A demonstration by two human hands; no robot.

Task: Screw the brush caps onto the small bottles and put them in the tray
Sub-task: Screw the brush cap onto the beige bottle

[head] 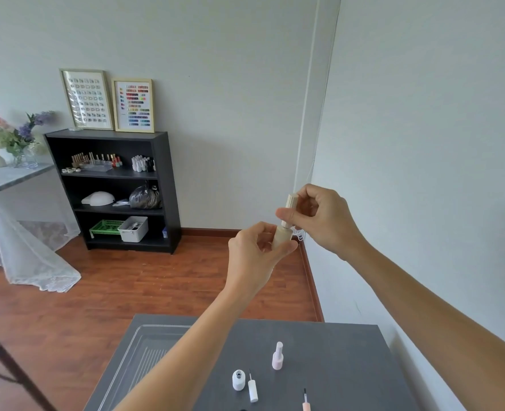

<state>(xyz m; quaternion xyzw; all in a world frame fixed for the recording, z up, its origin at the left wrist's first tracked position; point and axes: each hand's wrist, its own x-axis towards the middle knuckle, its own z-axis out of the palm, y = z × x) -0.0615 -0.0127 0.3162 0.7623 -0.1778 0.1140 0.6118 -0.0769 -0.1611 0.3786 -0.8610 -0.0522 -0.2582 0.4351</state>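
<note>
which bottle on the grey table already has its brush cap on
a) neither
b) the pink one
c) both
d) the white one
b: the pink bottle stands with its cap on, while the white bottle has an open neck and its white brush cap lies loose beside it on the table.

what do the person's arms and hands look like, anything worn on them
Both arms are bare as far as the picture shows, with no sleeves in view. The left hand and right hand have no gloves, and no rings, watch or bracelets show. The fingers have short, plain nails.
</note>
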